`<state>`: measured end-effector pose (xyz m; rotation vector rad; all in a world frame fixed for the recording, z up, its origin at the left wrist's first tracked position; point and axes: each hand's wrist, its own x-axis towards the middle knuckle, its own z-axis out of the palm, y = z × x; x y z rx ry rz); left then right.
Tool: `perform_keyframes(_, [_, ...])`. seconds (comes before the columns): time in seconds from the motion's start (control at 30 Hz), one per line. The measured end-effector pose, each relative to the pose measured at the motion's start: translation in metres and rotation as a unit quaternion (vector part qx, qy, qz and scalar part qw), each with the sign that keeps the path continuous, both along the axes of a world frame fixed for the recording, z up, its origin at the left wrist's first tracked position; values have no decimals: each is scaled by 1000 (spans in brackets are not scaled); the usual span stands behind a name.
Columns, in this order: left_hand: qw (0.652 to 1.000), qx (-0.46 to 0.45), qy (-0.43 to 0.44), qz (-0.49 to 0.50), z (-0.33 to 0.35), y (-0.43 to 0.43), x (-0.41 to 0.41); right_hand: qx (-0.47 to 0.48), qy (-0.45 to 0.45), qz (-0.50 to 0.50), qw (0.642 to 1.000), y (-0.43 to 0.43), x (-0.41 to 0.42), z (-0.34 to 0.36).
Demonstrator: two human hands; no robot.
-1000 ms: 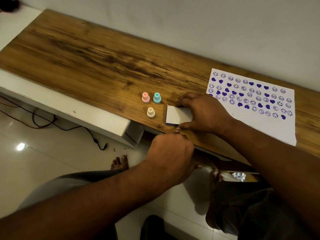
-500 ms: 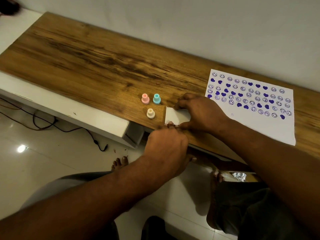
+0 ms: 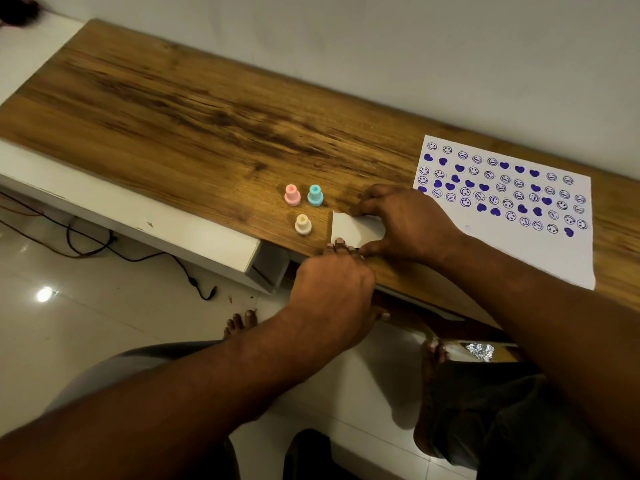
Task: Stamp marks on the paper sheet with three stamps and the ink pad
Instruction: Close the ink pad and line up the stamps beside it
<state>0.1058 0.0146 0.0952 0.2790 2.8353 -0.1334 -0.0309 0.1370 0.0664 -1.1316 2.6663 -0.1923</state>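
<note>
Left hand (image 3: 332,285) has slid away from the near table edge, and its curled fingertips (image 3: 341,242) now touch the near edge of the flat, square, white-lidded ink pad (image 3: 356,228). The dark purple strip that showed along the pad's left side a second ago is gone. Whether those fingertips pinch the lid or only press on it cannot be told.

The right hand (image 3: 408,223) grips the pad from the right, fingers curled over its far edge and thumb at its near edge. The pad sits close to the near edge of the brown wooden tabletop (image 3: 173,116).

Just left of it stand three small plastic stamps, untouched: a pink stamp (image 3: 292,195) and a teal stamp (image 3: 315,195) farther back, a cream stamp (image 3: 303,224) nearer. The white paper sheet (image 3: 519,251) lies to the right, with rows of purple smileys and hearts and a bare near strip.

A jerk at the lid could push the pad off the near edge or into the cream stamp. Inky fingertips could smear the sheet.
</note>
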Motion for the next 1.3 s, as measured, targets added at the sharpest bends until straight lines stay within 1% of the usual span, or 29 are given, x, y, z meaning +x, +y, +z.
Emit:
perform_keyframes(0.13, [1000,-4,-10,0,-2,1,-2,3,-23,11,1000,0,-2,1])
perform_keyframes(0.4, [1000,-2,-4,2,1,2,-1,25,14,41,999,-1,0,4])
perform_keyframes(0.7, [1000,-1,-10,7,1,0,-3,18,-1,41,999,-3,-2,6])
perform_keyframes(0.9, [1000,-3,-16,8,4,3,-2,19,7,36,999,-4,-6,13])
perform_keyframes(1.0, [1000,-1,-23,8,5,4,-1,15,21,6,1000,-1,-9,18])
perform_keyframes(1.1, [999,1,-35,8,5,4,-2,-19,31,-73,997,7,-12,22])
perform_keyframes(1.2, [999,5,-52,13,7,4,-4,-40,36,-164,985,7,-6,20])
perform_keyframes(1.3, [998,15,-50,17,6,5,-3,-43,45,-197,978,-5,7,14])
